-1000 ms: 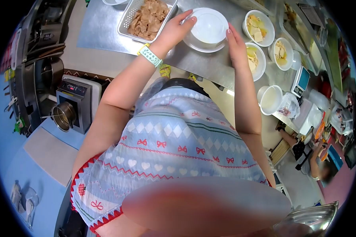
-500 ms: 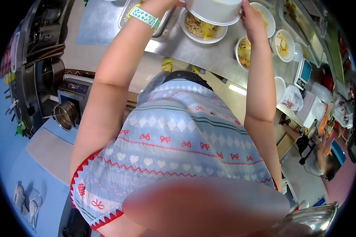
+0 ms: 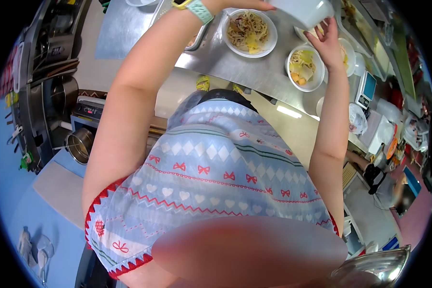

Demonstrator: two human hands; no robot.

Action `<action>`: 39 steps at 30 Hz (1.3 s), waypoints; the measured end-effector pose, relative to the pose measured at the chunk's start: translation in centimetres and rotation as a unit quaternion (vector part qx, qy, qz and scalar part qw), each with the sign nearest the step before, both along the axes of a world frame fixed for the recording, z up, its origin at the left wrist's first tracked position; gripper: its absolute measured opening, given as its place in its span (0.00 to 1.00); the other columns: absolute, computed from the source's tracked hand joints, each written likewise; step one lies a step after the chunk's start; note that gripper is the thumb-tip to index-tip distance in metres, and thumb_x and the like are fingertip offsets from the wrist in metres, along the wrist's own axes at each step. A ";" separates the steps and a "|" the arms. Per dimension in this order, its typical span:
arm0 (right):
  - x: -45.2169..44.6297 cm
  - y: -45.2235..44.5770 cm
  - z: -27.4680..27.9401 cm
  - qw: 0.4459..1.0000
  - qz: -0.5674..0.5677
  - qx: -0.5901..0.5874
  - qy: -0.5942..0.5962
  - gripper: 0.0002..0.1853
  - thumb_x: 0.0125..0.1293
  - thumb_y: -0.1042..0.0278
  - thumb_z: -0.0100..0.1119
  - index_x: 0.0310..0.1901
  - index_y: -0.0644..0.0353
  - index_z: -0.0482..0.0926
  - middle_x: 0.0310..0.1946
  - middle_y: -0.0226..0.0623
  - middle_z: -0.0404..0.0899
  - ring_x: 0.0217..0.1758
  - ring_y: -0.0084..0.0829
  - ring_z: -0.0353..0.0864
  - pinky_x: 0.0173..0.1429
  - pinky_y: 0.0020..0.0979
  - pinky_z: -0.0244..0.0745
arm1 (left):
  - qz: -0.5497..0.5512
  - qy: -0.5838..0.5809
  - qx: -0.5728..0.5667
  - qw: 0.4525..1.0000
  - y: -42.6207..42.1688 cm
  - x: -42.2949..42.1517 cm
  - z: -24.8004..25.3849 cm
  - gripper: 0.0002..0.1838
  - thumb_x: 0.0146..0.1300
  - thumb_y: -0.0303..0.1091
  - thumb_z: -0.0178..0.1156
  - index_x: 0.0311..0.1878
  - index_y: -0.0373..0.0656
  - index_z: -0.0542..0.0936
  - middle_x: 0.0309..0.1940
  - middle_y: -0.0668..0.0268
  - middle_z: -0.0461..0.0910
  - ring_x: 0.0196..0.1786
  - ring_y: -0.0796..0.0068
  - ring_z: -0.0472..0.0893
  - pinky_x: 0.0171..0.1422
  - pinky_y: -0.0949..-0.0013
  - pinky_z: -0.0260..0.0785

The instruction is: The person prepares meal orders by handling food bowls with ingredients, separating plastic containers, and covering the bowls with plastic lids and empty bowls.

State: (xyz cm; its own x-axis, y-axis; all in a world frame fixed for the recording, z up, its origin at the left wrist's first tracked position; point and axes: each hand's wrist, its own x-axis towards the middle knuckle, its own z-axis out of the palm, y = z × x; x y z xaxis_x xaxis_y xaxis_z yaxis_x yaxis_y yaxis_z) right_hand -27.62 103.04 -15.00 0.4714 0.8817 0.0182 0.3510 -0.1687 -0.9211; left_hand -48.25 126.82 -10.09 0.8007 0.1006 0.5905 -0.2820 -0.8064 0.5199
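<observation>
A plain white bowl (image 3: 302, 10), seen from its outer side and cut off by the top edge, is held between my two hands. My left hand (image 3: 247, 4) reaches in at the top with its fingertips at the bowl's left side; part of it is out of view. At the lower right side of the bowl, the bent fingers of my right hand (image 3: 329, 42) touch it. Below my left hand stands a white bowl of shredded food with yellow pieces (image 3: 248, 32). Another filled bowl (image 3: 305, 69) lies left of my right wrist.
More filled bowls (image 3: 350, 55) stand partly hidden behind my right hand. A metal tray (image 3: 197, 38) is by my left wrist on the steel counter (image 3: 216, 65). A scale (image 3: 367, 89) and a plastic bag (image 3: 357, 117) are at the right. A pot (image 3: 79, 145) sits at the left.
Both hands have moved right with the white bowl, which now tilts. The filled bowls below it show more fully, while those at the right are more covered by my right hand.
</observation>
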 end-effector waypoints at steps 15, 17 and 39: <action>-12.2 -18.0 -0.1 0.950 -0.261 -0.060 -0.159 0.16 0.68 0.78 0.51 0.56 0.62 0.74 0.53 0.42 0.76 0.48 0.29 0.77 0.52 0.26 0.73 | -0.026 0.239 0.188 0.952 0.6 5.5 -10.5 0.22 0.61 0.25 0.50 0.58 0.53 0.78 0.57 0.64 0.74 0.60 0.64 0.73 0.63 0.68 0.66; -14.2 -22.6 0.1 0.935 -0.319 -0.075 -0.139 0.15 0.67 0.79 0.52 0.55 0.61 0.75 0.51 0.40 0.77 0.47 0.27 0.77 0.50 0.25 0.74 | 0.025 0.274 0.243 0.930 -0.8 5.5 -9.7 0.29 0.55 0.20 0.53 0.63 0.52 0.74 0.61 0.63 0.71 0.63 0.60 0.71 0.67 0.64 0.64; -3.9 -91.7 5.0 0.608 -0.786 -0.051 -0.098 0.19 0.68 0.57 0.52 0.57 0.51 0.76 0.49 0.36 0.80 0.52 0.31 0.76 0.57 0.30 0.68 | -0.417 0.220 -0.080 0.878 -73.9 25.6 3.9 0.14 0.64 0.21 0.54 0.51 0.36 0.80 0.56 0.55 0.73 0.57 0.62 0.73 0.63 0.66 0.65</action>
State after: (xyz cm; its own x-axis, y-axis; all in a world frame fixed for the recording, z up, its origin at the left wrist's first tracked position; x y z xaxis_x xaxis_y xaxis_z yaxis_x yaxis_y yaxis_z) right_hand -31.50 11.36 -10.04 0.7314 -0.6538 0.1938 -0.2158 -0.4915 -0.8437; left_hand -22.68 52.90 -6.15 0.7823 -0.5763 0.2364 -0.4828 -0.3212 0.8147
